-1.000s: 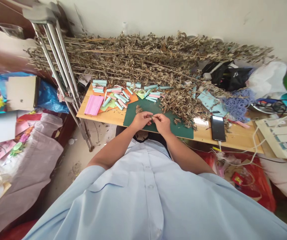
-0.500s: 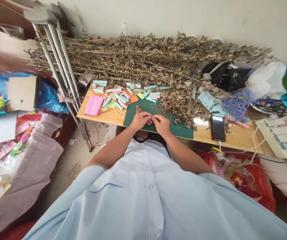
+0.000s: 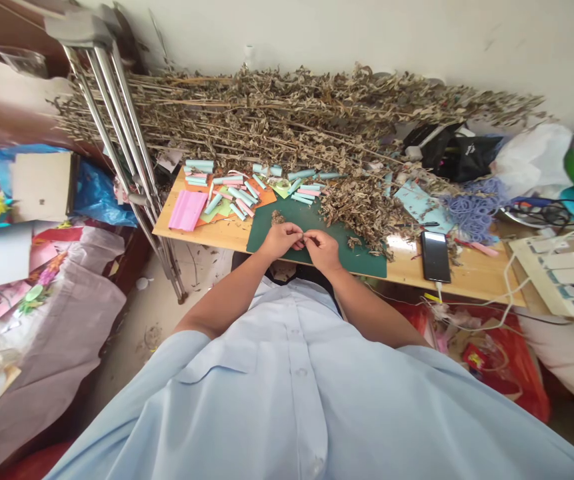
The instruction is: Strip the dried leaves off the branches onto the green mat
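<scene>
Over the near edge of a dark green mat (image 3: 367,265), my left hand (image 3: 283,241) and my right hand (image 3: 323,249) meet at the fingertips. Both are closed in a pinch; whatever lies between the fingertips is too small to make out. A small clump of dried leaves (image 3: 277,217) rests on the mat just beyond my left hand. To the right, a larger pile of dried leaves (image 3: 354,207) covers part of the mat. Several blue and pink paper rolls (image 3: 244,197) lie left of the mat on orange and green sheets, beside a folded pink paper (image 3: 187,210).
Long dried stalks (image 3: 267,120) stretch along the wall. Metal crutches (image 3: 121,127) lean at the left. On the wooden table (image 3: 481,279) at right are a phone (image 3: 435,256), purple cord (image 3: 477,203) and a power strip (image 3: 551,277) with cables.
</scene>
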A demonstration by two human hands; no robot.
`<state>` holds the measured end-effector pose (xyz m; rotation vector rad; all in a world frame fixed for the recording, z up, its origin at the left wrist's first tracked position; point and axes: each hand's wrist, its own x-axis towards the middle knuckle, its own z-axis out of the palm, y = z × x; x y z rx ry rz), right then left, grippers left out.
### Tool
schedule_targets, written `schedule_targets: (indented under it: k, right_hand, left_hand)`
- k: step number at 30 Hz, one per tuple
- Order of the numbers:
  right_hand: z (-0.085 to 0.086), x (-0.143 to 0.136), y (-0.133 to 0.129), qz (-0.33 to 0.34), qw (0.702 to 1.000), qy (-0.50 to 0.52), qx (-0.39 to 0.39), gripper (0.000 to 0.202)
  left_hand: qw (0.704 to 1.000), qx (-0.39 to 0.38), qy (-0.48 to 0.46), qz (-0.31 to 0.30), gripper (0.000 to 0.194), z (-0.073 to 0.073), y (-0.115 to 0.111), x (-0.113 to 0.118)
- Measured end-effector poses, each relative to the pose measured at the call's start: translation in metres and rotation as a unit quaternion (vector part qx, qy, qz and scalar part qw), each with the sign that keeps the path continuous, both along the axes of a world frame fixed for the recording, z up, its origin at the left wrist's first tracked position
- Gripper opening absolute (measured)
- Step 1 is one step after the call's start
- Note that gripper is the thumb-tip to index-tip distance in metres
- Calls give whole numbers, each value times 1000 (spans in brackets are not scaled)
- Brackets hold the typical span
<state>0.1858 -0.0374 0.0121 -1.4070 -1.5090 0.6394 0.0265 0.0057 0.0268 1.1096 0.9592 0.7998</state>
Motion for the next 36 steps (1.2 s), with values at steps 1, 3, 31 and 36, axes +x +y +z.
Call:
schedule_targets:
  k: [1, 3, 31, 36]
  right_hand:
    - [0, 0, -1, -6, 1000, 4, -5, 16]
    - [1, -1, -2, -19, 1000, 17, -18, 17]
    - [-1, 0, 6, -46, 986, 139, -73, 22]
    - [4, 1, 3, -2, 998, 53, -23, 18]
  left_hand:
    - [1000, -1, -4, -3, 13, 0, 1, 0]
    - [1000, -3, -6, -5, 10, 1, 1, 0]
    - [1000, -5, -7, 9, 14, 1, -1, 3]
    - [1000, -13, -6, 26, 19, 3, -3, 5]
